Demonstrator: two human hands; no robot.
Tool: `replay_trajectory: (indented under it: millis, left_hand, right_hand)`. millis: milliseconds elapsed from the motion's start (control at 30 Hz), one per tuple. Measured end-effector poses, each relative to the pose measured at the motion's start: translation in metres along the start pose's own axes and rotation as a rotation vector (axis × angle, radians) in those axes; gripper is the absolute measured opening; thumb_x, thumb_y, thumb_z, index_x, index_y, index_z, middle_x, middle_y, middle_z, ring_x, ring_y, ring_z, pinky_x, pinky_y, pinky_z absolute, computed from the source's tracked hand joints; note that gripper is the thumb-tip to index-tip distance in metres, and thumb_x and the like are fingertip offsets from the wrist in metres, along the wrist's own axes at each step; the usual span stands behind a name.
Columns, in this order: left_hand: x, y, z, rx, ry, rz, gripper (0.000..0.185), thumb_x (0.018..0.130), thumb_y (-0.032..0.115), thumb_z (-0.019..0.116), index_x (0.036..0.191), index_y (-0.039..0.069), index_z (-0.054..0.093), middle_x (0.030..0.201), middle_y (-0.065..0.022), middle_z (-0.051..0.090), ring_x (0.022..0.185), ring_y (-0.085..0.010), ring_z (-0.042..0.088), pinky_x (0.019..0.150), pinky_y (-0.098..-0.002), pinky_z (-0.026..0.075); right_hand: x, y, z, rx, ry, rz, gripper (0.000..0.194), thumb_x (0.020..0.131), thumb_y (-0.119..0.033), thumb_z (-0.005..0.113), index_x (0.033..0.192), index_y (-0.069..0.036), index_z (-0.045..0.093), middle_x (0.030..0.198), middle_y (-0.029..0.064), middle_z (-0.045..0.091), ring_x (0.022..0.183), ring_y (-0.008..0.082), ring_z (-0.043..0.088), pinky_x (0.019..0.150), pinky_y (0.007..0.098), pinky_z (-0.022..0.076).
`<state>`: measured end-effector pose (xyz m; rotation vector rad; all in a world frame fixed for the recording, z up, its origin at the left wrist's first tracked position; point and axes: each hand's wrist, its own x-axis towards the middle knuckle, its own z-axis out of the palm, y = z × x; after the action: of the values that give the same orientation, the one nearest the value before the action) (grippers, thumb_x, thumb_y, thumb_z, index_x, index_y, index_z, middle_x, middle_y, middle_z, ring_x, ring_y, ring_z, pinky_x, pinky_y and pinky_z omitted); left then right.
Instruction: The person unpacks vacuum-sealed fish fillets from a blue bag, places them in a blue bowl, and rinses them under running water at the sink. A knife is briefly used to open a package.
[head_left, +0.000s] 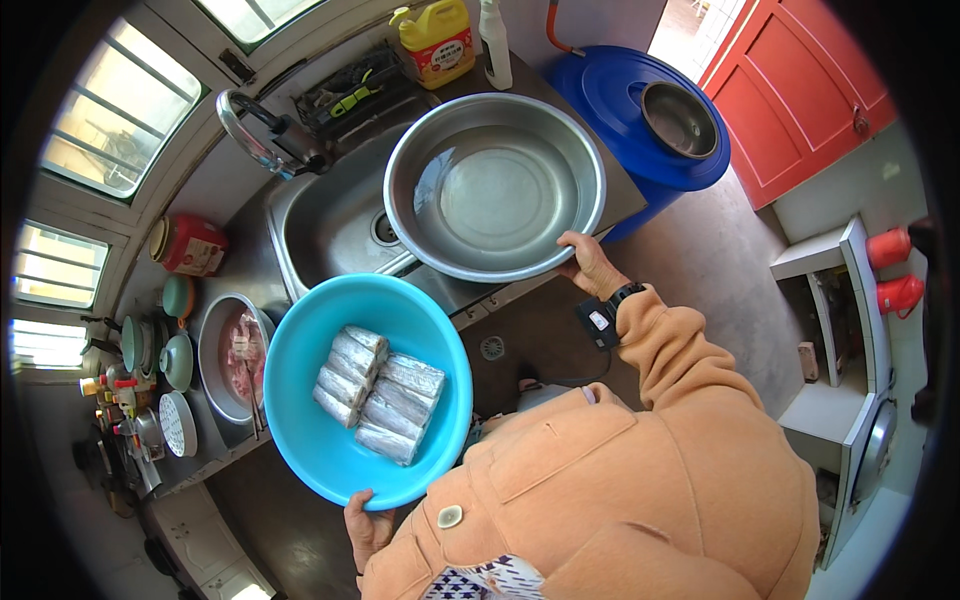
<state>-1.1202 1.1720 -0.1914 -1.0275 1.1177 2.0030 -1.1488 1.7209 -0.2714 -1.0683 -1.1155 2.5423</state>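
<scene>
My left hand (369, 525) grips the near rim of a turquoise plastic basin (300, 442), held up in front of my body at the counter's edge. Inside the basin lie two blocks of silvery fish pieces (401, 409), which look like frozen cutlassfish. With thumb over the rim, my right hand (589, 262) has hold of a wide stainless steel basin (495, 251). Clear water (499, 195) covers its bottom. That metal basin stands over the right side of the sink (330, 217) and the worktop beside it.
A faucet (259, 139) arches over the sink. Left of it, a metal bowl (214, 360) holds raw meat and chopsticks. A yellow detergent jug (442, 45) and a spray bottle (495, 49) stand behind. A lidded blue barrel (600, 82) bears a small metal bowl (679, 120).
</scene>
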Motion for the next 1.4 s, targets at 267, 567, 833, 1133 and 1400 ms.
replay_trajectory:
  millis: [267, 567, 833, 1133, 1400]
  left_hand:
    - [-0.018, -0.011, 0.018, -0.049, 0.015, 0.094, 0.053, 0.073, 0.001, 0.053, 0.124, -0.002, 0.04, 0.115, -0.016, 0.053, 0.104, -0.033, 0.056, 0.09, -0.0499, 0.049]
    - [-0.018, 0.002, 0.05, 0.026, 0.048, 0.137, 0.042, 0.074, 0.001, 0.054, 0.115, -0.001, 0.044, 0.108, -0.013, 0.056, 0.098, -0.0272, 0.058, 0.089, -0.0437, 0.05]
    - [-0.013, 0.027, 0.083, 0.027, 0.004, 0.139, 0.039, 0.074, -0.001, 0.054, 0.112, 0.0, 0.045, 0.104, -0.0119, 0.057, 0.094, -0.0272, 0.06, 0.085, -0.0418, 0.053]
    - [-0.002, 0.064, 0.108, 0.115, 0.043, 0.09, 0.04, 0.074, 0.002, 0.055, 0.113, 0.001, 0.047, 0.103, -0.0107, 0.058, 0.09, -0.0255, 0.061, 0.077, -0.0393, 0.056]
    - [0.004, 0.074, 0.122, 0.193, -0.004, 0.045, 0.029, 0.076, 0.004, 0.055, 0.105, 0.004, 0.052, 0.098, -0.0079, 0.059, 0.09, -0.0232, 0.059, 0.081, -0.043, 0.05]
  right_hand:
    - [-0.02, -0.002, -0.033, 0.042, 0.05, 0.112, 0.02, 0.077, -0.016, 0.057, 0.095, -0.006, 0.056, 0.09, 0.0063, 0.059, 0.084, 0.0182, 0.059, 0.072, 0.0346, 0.0525]
    - [-0.036, -0.018, -0.059, 0.057, 0.047, 0.076, 0.022, 0.076, -0.012, 0.057, 0.097, -0.006, 0.055, 0.097, 0.0066, 0.058, 0.09, 0.019, 0.058, 0.079, 0.0351, 0.0506]
    - [-0.036, -0.03, -0.082, -0.046, 0.135, 0.113, 0.022, 0.077, -0.015, 0.059, 0.097, -0.007, 0.056, 0.093, 0.0047, 0.06, 0.088, 0.0176, 0.059, 0.079, 0.0342, 0.0499]
    - [-0.037, -0.032, -0.092, -0.036, 0.15, 0.215, 0.04, 0.081, -0.032, 0.063, 0.112, -0.009, 0.054, 0.1, 0.0053, 0.061, 0.093, 0.0181, 0.058, 0.081, 0.0366, 0.0498]
    - [-0.088, -0.108, -0.069, -0.36, 0.724, -0.428, 0.029, 0.089, -0.036, 0.056, 0.11, -0.017, 0.054, 0.094, -0.0018, 0.054, 0.091, 0.011, 0.051, 0.075, 0.0275, 0.0366]
